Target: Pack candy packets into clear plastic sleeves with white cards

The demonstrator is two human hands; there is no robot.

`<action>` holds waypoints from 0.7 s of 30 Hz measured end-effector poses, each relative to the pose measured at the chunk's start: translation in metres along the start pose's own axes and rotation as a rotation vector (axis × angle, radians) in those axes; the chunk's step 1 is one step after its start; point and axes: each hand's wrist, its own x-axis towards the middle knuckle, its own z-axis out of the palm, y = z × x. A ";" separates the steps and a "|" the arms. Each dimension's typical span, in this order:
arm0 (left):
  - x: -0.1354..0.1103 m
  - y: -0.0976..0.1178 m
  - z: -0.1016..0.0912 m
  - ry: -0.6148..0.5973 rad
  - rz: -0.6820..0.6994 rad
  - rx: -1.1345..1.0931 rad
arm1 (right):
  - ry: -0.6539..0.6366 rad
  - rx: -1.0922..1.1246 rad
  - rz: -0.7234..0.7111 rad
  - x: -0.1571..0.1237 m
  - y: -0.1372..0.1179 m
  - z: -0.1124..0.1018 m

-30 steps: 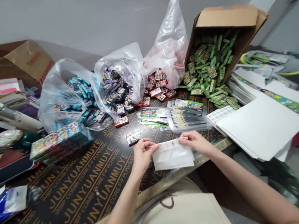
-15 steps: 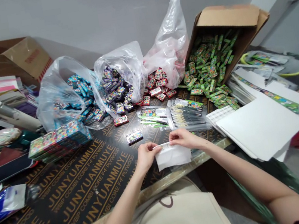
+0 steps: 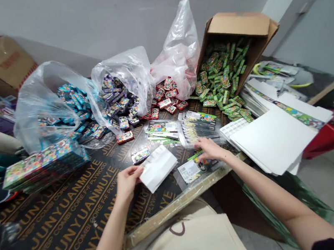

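Observation:
My left hand (image 3: pixel 129 182) pinches the left edge of a folded white paper (image 3: pixel 159 169), which is tilted over the table. My right hand (image 3: pixel 210 150) is over a clear packet with a printed card (image 3: pixel 190 169) near the table's front edge. Its thumb and fingers are apart and bent towards the packet; whether they touch it is unclear. A small dark printed box (image 3: pixel 140 156) lies just behind the paper. Beyond my right hand lie a fanned row of clear packets (image 3: pixel 199 130) and a stack of printed cards (image 3: pixel 163 130).
Plastic bags hold small blue boxes (image 3: pixel 74 98), purple boxes (image 3: pixel 116 95) and red boxes (image 3: pixel 166 93). Green boxes (image 3: pixel 221 70) spill from a tipped carton (image 3: pixel 235 25). White sheets (image 3: pixel 278 139) are stacked at right. A block of stacked boxes (image 3: pixel 45 165) stands at left.
The hands have parted. My left hand has carried the white paper left, and my right hand has let go of it. The printed packet beneath is now uncovered. The view has shifted right.

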 end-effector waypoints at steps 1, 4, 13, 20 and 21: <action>0.002 -0.001 -0.011 0.020 -0.033 -0.034 | -0.009 0.030 0.021 -0.003 0.009 0.004; 0.008 -0.001 -0.028 0.052 -0.065 -0.068 | 0.020 0.224 0.003 -0.011 0.026 0.006; 0.025 -0.013 0.077 -0.152 -0.070 0.064 | 0.339 0.924 0.019 -0.028 0.074 -0.075; 0.041 -0.021 0.143 -0.130 0.091 0.297 | 0.135 0.245 -0.008 -0.009 0.058 0.004; 0.041 -0.017 0.138 -0.119 0.139 0.341 | 0.182 0.133 -0.007 -0.008 0.057 0.011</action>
